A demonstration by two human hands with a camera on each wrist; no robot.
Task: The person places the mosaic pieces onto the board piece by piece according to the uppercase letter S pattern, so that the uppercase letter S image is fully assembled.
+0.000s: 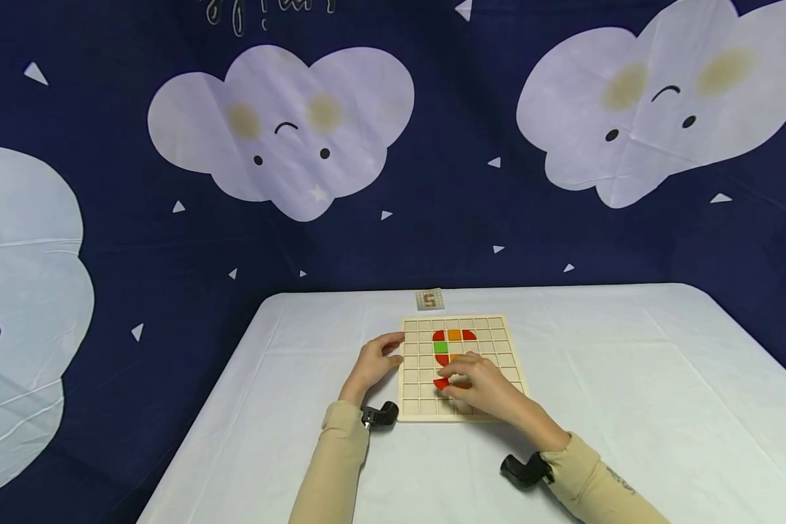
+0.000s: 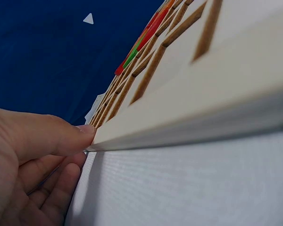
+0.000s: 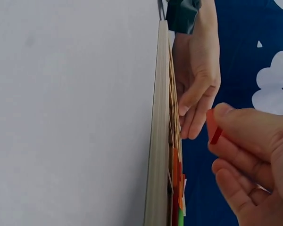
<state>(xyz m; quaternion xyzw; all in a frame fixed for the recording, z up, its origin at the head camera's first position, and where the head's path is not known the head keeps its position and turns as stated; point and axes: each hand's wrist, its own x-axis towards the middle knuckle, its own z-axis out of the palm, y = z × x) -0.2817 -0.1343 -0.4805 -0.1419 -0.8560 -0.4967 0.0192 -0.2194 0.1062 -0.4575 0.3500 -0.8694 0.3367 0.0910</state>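
My right hand (image 1: 481, 382) pinches a red tile (image 1: 441, 383) between thumb and fingers over the near half of the wooden grid board (image 1: 413, 411). In the right wrist view that red tile (image 3: 213, 127) stands out from the board's face. My left hand (image 1: 372, 362) touches the board's left edge with thumb and fingers; the left wrist view has the thumb (image 2: 61, 134) at the board's rim. On the board lie a red rounded tile (image 1: 439, 335), an orange square (image 1: 455, 335), another red rounded tile (image 1: 469, 335), a green square (image 1: 441, 348) and a lower red tile (image 1: 442, 359). My right hand partly hides the tiles beneath it.
A small card (image 1: 429, 299) with a grid and an S-like pattern lies behind the board. White cloth (image 1: 629, 378) covers the table. A dark blue backdrop (image 1: 445, 240) with clouds hangs behind it. Black wrist cameras (image 1: 525, 471) sit at both cuffs.
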